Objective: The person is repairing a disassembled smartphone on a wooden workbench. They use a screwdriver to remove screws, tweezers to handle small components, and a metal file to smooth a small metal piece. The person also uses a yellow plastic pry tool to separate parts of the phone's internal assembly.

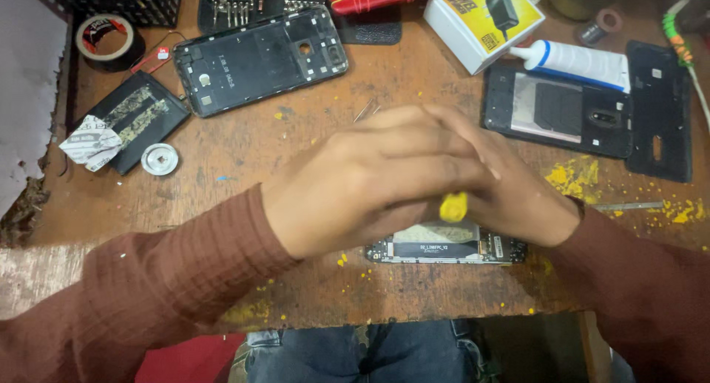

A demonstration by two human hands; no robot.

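My left hand lies over my right hand at the middle of the wooden table. Both cover most of an opened phone, whose circuit board and near edge show just below them. A small yellow tool tip pokes out between the two hands; the blur hides which hand grips it. Both arms wear brown ribbed sleeves.
A black phone frame lies at the back left, a battery and metal disc left of it. A tape roll sits far left. Right: a phone back, black cover, glue tube, yellow box.
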